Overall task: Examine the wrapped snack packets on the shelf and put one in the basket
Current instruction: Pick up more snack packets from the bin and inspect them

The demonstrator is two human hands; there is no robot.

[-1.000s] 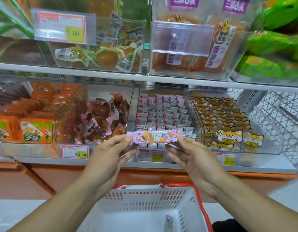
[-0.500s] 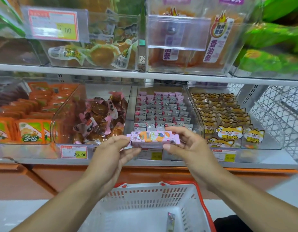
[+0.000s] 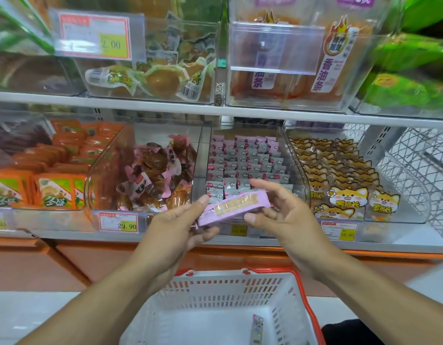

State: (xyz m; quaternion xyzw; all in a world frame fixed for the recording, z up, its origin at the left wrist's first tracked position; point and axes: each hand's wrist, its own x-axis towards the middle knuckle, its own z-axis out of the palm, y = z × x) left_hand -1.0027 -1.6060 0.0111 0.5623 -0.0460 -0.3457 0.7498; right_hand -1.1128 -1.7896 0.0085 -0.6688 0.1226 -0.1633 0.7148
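Pink snack packet [image 3: 234, 207] up in front of the shelf [image 3: 165, 109], both hands on it.

My left hand [image 3: 180, 227] pinches the packet's lower left end, thumb on top; my right hand [image 3: 282, 215] cradles the right end, fingers loosely curled behind it. It sits tilted, above the white basket [image 3: 285, 290] with its red rim, where one small packet [image 3: 257, 328] lies on the floor of it.
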